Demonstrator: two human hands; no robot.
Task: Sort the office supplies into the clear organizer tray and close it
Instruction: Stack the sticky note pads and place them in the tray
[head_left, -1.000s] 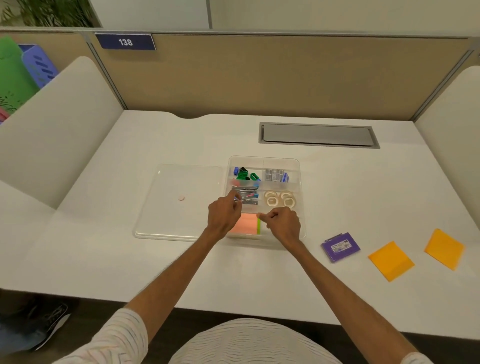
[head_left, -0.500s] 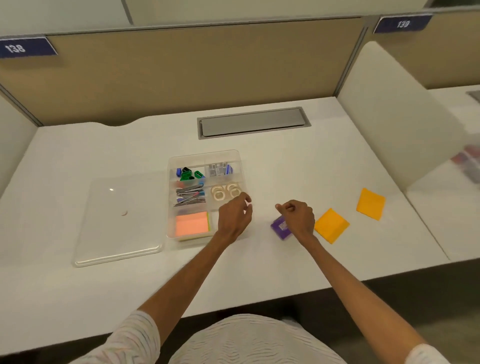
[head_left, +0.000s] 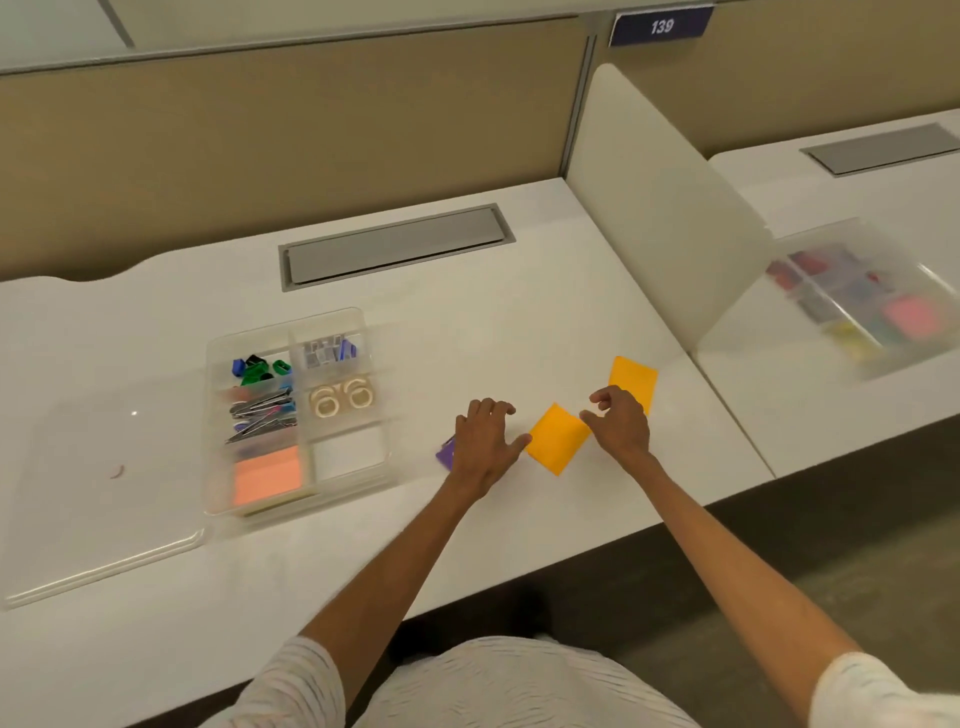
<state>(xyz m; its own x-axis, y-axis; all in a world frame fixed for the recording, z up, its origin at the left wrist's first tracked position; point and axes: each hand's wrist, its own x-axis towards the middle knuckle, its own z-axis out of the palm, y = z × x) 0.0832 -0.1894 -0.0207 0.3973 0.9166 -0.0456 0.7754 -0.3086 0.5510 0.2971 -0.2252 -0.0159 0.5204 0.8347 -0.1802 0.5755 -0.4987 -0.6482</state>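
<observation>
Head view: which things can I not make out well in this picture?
- Small purple flat packet: head view, mostly under the left hand.
- Far orange square paper pad: head view, near corner behind the right hand.
- Neighbouring desk's clear plastic tray: head view, contents blurred.

White "139" on blue nameplate (head_left: 661, 26) (atop the partition), nothing else legible
</observation>
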